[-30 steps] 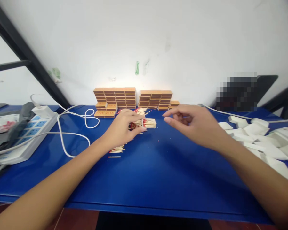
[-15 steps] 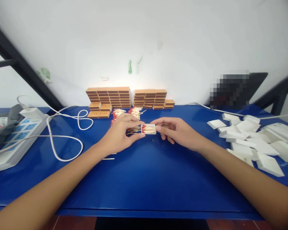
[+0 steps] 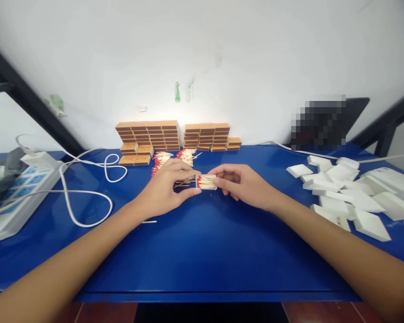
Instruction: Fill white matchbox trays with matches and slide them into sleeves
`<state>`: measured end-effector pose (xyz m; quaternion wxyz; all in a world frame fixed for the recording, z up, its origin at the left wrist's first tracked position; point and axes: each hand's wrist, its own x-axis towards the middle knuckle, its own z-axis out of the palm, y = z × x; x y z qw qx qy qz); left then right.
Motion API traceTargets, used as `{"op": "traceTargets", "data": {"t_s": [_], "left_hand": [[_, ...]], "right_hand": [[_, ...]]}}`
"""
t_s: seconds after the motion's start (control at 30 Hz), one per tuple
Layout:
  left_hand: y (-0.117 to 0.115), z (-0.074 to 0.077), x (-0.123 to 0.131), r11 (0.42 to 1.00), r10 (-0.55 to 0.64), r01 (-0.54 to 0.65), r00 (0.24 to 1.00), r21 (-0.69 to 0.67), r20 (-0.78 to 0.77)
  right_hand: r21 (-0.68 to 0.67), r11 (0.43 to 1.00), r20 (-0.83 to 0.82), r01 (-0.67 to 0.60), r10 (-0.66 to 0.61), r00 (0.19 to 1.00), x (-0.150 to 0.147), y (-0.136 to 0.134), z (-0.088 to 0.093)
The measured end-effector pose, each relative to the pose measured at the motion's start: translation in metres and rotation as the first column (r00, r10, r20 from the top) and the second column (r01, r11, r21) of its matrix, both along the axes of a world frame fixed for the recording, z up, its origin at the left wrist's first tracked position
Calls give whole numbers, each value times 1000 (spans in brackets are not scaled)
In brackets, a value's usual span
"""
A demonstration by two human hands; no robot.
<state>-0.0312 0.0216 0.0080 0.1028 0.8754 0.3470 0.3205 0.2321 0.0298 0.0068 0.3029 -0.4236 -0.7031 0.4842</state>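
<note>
A small white matchbox tray [image 3: 207,187] filled with red-headed matches [image 3: 204,181] is between my hands in the middle of the table. My left hand [image 3: 164,186] grips the tray's left end, index finger at the far edge and thumb at the near edge. My right hand [image 3: 242,183] pinches the right end, its thumb lying over the match ends. Under and behind my left hand lie loose matches [image 3: 186,155] in a pile, partly hidden by the fingers. One single match [image 3: 150,222] lies closer to me, left of the tray.
Stacked matchboxes [image 3: 148,136] stand along the wall, with a second stack [image 3: 207,134] to their right. Empty white trays [image 3: 360,193] are heaped on the right. On the left are a power strip [image 3: 23,188] and a looping white cable [image 3: 110,204].
My right thumb has moved left from the tray's end onto the matches. My left hand keeps its hold. The whole view has shifted slightly.
</note>
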Motion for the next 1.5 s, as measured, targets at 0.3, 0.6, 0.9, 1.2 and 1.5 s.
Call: {"op": "traceTargets", "data": {"t_s": [0.3, 0.6, 0.9, 1.2, 1.5], "left_hand": [[-3, 1, 0, 999, -12, 12, 1000, 46, -14], [-3, 0, 2, 999, -24, 25, 999, 38, -22], [-3, -2, 2, 998, -31, 32, 999, 47, -23], [-5, 0, 3, 997, -49, 50, 999, 64, -22], [-5, 0, 4, 999, -21, 22, 1000, 43, -18]], "right_hand": [[51, 999, 13, -2, 1, 1000, -2, -1, -1], [97, 995, 44, 5, -9, 999, -1, -3, -2], [114, 993, 40, 14, -19, 999, -2, -3, -6], [238, 971, 112, 30, -58, 992, -2, -4, -8], [472, 880, 11, 50, -62, 998, -1, -7, -6]]}}
